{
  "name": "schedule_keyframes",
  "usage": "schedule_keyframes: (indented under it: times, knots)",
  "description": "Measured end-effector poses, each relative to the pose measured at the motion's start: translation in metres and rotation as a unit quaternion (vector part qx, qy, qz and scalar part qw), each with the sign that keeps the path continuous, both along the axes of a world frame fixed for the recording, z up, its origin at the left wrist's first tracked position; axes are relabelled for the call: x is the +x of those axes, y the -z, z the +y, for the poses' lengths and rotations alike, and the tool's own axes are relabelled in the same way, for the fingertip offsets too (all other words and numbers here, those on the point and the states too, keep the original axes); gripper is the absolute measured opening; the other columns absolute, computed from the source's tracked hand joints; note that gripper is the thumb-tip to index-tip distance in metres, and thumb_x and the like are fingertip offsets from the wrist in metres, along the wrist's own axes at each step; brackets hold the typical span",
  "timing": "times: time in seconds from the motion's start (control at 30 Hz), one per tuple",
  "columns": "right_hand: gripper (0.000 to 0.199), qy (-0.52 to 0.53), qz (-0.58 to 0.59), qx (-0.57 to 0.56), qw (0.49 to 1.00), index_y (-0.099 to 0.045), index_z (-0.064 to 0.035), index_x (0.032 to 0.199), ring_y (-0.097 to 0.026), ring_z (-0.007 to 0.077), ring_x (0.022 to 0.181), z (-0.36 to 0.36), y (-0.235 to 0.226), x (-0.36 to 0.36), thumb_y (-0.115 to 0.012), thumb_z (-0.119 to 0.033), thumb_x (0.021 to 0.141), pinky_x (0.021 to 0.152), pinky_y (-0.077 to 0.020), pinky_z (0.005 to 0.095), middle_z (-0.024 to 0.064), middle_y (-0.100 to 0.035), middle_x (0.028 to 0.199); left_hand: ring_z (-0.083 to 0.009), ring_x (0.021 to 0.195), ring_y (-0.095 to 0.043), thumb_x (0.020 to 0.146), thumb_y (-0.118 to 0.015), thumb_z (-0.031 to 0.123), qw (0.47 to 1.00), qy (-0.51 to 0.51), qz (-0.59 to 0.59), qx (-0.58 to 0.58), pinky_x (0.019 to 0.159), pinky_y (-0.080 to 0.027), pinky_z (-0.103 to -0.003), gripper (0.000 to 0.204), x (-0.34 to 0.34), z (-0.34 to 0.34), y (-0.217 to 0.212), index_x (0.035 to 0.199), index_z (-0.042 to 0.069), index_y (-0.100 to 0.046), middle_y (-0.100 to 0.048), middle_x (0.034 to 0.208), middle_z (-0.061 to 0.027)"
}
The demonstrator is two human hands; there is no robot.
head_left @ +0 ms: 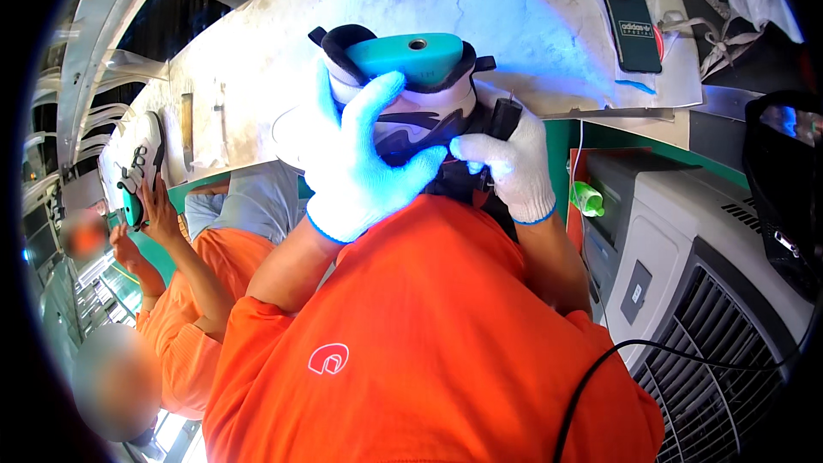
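Observation:
A white and black shoe (411, 120) with a teal shoe last (407, 57) inside it stands at the near edge of the table, in bright blue light. My left hand (364, 163), in a white knit glove, grips the shoe's left side, its thumb toward the near side and a finger reaching up to the last. My right hand (514, 163), gloved too, is closed around a short black cylindrical tool (504, 120) beside the shoe's right side. A thin pin-like tip sticks up from the tool. The shoe's lower part is partly hidden by my hands.
A dark phone (633, 21) lies at the table's right, near white laces (729, 47). On the left, a co-worker in orange (206, 300) handles another shoe (140, 159). A grey air cooler (686, 291) stands at right; a black cable (660, 345) crosses before it.

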State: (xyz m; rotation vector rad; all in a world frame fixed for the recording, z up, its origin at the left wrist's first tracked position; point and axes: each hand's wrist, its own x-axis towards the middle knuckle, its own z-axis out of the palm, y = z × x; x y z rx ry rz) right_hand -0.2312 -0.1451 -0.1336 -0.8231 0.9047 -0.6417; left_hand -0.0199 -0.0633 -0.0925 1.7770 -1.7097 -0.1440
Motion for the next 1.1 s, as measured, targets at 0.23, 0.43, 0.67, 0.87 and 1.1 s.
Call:
schedule_keyframes:
  times: [0.23,0.43,0.67,0.87,1.1]
  knots:
    - [0.034,0.071,0.028,0.04,0.996,-0.077,0.0009,0.126,-0.064,0.0141,0.06,0.0,-0.004,-0.007,-0.083,-0.016,0.097,0.058,-0.0514,0.0303,0.0061,-0.073,0.082,-0.0474,0.127,-0.065,0.063,-0.108,0.034,0.998,0.034,-0.049,0.007,0.102,-0.058,-0.055,0.109,0.012,-0.005,-0.011,0.157,0.015,-0.056,-0.054,0.151,-0.0314]
    - [0.032,0.287,-0.184,0.157,0.927,-0.062,-0.0078,0.088,-0.071,0.0258,0.072,-0.038,-0.01,0.01,-0.073,-0.029,0.109,0.067,-0.0595,0.0403,0.0192,-0.077,0.103,-0.055,0.14,-0.059,0.062,-0.109,0.037,0.994,0.053,-0.092,0.028,0.109,-0.057,-0.057,0.108,0.025,-0.01,-0.019,0.158,0.021,-0.061,-0.043,0.164,-0.0364]
    - [0.018,0.272,-0.142,0.174,0.936,-0.072,-0.0076,0.095,-0.069,0.0206,0.083,-0.047,0.018,0.04,-0.072,-0.019,0.109,0.083,-0.0616,0.0383,0.0054,-0.069,0.094,-0.052,0.141,-0.06,0.061,-0.109,0.034,0.996,0.051,-0.071,0.022,0.112,-0.057,-0.056,0.109,0.025,-0.01,-0.013,0.157,0.019,-0.06,-0.046,0.164,-0.0332]
    - [0.016,0.133,0.058,-0.078,0.986,-0.08,-0.0032,0.099,-0.058,0.0111,0.071,-0.038,0.021,0.033,-0.067,-0.013,0.101,0.067,-0.0437,0.0293,-0.0007,-0.063,0.077,-0.052,0.136,-0.062,0.059,-0.109,0.034,0.998,0.045,-0.032,0.041,0.106,-0.06,-0.055,0.101,0.021,-0.016,-0.017,0.15,0.02,-0.066,-0.049,0.159,-0.0321]
    - [0.014,0.147,0.007,0.027,0.989,-0.078,-0.0024,0.1,-0.059,0.0117,0.072,-0.046,0.013,0.041,-0.066,-0.01,0.098,0.067,-0.0457,0.0296,0.0011,-0.066,0.081,-0.0515,0.136,-0.061,0.06,-0.108,0.032,0.997,0.051,-0.054,0.018,0.107,-0.057,-0.056,0.103,0.022,-0.015,-0.016,0.152,0.02,-0.063,-0.046,0.16,-0.0329]
